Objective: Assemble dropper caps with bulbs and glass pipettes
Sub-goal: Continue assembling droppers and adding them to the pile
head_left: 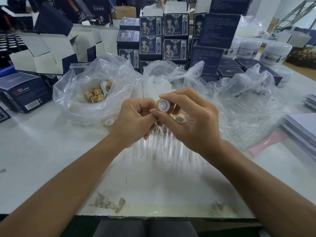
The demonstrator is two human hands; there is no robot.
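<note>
Right hand (186, 117) pinching round tan cap with white liner (163, 104), open end facing up; left hand (135, 118) alongside, touching, its curled grip's contents hidden.

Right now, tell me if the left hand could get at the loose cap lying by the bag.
Probably yes: the cap lies bare on the table beside the left hand, nothing between them, though its fingers look busy.

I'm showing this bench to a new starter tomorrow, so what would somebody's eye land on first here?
First, the two hands meeting mid-frame: the right hand pinches a wood-toned dropper cap with its white inside facing the camera, and the left hand closes in beside it. Just below them glass pipettes lie fanned on the white table. Behind left, a clear plastic bag holds more caps, in front of stacked dark blue boxes.
</note>
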